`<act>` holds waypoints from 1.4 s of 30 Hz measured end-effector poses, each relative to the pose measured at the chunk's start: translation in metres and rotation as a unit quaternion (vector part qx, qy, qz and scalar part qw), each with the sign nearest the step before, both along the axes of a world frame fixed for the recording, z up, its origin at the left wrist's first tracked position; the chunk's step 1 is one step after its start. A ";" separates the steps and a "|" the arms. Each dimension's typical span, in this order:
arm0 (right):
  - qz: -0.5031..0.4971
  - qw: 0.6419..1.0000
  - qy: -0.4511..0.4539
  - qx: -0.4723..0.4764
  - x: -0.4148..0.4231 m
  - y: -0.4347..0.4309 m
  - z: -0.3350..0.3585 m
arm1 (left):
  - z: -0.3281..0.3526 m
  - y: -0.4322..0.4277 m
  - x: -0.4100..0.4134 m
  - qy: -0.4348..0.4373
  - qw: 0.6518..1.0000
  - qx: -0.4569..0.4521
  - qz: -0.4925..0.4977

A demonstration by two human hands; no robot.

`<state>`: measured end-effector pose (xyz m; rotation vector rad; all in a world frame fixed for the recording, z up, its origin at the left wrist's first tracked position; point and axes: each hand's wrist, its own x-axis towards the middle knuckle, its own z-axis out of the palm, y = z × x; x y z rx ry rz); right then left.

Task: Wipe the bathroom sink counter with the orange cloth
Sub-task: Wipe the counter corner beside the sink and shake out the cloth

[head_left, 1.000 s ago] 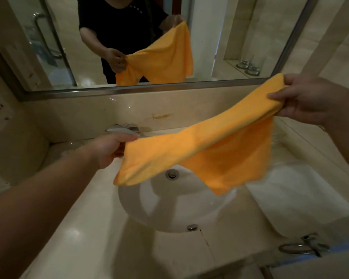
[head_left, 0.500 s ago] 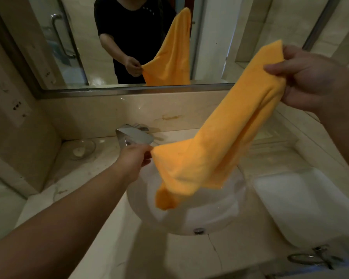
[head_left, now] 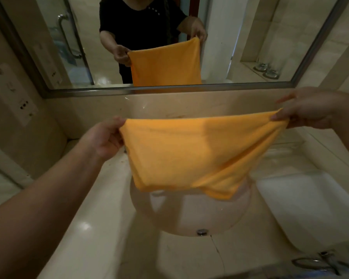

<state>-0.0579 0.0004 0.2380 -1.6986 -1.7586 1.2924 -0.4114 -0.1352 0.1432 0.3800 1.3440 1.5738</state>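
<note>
Orange cloth point(head_left: 185, 154): held up in the air, stretched out between both hands, above the sink basin point(head_left: 189, 216).

Left hand point(head_left: 104, 137): thumb and fingers point(head_left: 117, 121) pinch the cloth's upper left corner.

Right hand point(head_left: 306, 111): fingertips point(head_left: 276, 117) pinch the upper right corner, and the fabric bunches into folds there.

Top edge runs almost level from one pinch to the other. The rest hangs below the fingers. The lower edge is over the far part of the basin; contact cannot be told.

Basin: white, round, below and between the two hands. Small metal fitting point(head_left: 201, 231) on its near rim.

Counter point(head_left: 85, 228): pale glossy stone, under the left forearm and all round the basin. A thin crack runs from beside the fitting toward the near edge.

White rectangular mat or tray point(head_left: 302, 208), cannot tell which, lies on the counter below the right hand.

Metal ring point(head_left: 310, 262), blurred, nearer than the right-hand fingers, by the counter's edge.

Mirror point(head_left: 169, 90): beyond the fingers, above the backsplash; reflects a person in a black top holding the cloth by two corners.

Wall panel point(head_left: 18, 97) with sockets, left of the left hand.
</note>
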 end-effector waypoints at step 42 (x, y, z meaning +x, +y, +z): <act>0.053 0.992 -0.108 0.034 -0.020 -0.007 -0.034 | 0.032 -0.022 0.004 0.433 0.871 -0.081 -0.217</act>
